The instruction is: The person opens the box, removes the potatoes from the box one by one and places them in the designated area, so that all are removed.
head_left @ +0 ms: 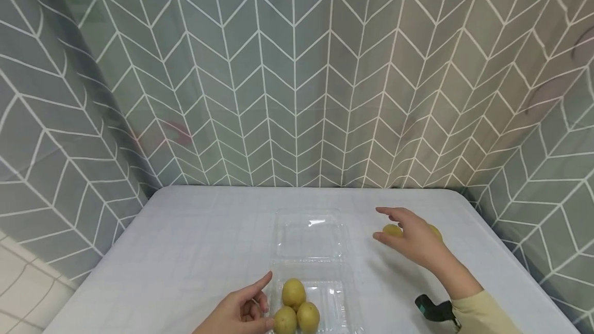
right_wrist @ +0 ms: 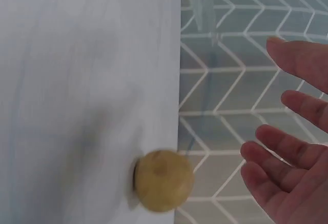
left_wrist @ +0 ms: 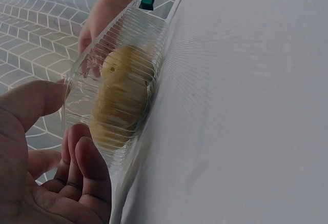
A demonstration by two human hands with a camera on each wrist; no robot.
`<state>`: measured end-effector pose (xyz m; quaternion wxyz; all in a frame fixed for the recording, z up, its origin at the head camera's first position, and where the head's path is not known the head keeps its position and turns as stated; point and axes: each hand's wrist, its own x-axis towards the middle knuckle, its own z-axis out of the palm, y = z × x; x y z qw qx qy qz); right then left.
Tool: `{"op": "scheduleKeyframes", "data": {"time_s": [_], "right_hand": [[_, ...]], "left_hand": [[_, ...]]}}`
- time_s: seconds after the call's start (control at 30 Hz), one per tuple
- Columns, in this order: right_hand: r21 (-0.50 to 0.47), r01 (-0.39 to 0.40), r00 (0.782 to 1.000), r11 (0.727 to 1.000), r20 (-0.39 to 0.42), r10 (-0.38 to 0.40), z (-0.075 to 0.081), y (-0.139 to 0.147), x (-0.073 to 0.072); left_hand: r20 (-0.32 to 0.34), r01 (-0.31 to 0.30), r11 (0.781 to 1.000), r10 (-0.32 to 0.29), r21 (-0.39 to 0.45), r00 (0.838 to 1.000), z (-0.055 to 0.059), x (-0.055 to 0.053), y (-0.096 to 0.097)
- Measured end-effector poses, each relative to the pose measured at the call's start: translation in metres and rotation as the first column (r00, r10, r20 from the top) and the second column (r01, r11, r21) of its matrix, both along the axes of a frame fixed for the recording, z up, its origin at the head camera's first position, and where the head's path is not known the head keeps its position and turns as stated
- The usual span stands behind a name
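A clear plastic hinged box [head_left: 345, 293] lies with its lid [head_left: 308, 233] folded back on the table. Three round yellow-brown fruits [head_left: 294, 293] sit together in its left part. My left hand [head_left: 243, 305] is beside the box's left wall; in the left wrist view its thumb [left_wrist: 48, 98] touches the rim, other fingers loosely bent outside. On the right, my right hand [head_left: 413, 238] is spread above the table, thumb and fingers apart, holding nothing. One loose fruit [head_left: 392, 230] shows between thumb and fingers, another [head_left: 435, 231] behind the hand. The right wrist view shows one fruit [right_wrist: 163, 180] apart from the fingers.
A white cloth covers the table [head_left: 195, 246]. Grey patterned curtains [head_left: 297, 76] hang along its back and both sides. A black device [head_left: 436, 308] is strapped at the right wrist by the light yellow sleeve [head_left: 484, 316].
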<state>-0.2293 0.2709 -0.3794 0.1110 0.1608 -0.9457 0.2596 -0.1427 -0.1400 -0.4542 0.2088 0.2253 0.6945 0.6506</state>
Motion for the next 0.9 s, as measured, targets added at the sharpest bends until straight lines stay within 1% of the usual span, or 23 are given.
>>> {"op": "scheduleKeyframes", "data": {"time_s": [0.13,0.27,0.47,0.67,0.9], "right_hand": [[-0.068,-0.065,0.998,0.996,-0.007,0.065,0.004,-0.012,0.005],[-0.110,-0.118,0.993,0.987,-0.015,0.117,0.008,-0.024,0.011],[-0.104,-0.197,0.980,0.975,-0.015,0.196,0.009,-0.042,0.019],[-0.106,-0.281,0.960,0.954,-0.010,0.281,0.004,-0.058,0.027],[-0.129,-0.355,0.934,0.926,-0.017,0.356,-0.006,-0.071,0.035]], "left_hand": [[-0.012,-0.003,1.000,0.003,-0.006,1.000,0.000,0.000,0.000],[-0.033,-0.006,1.000,0.006,-0.011,0.999,-0.001,0.000,-0.001],[-0.048,-0.004,1.000,0.004,-0.001,0.999,-0.001,0.001,-0.002],[-0.018,-0.007,1.000,0.007,0.000,1.000,0.002,0.001,-0.001],[-0.012,-0.001,1.000,0.001,0.005,1.000,0.001,0.001,-0.001]]}}
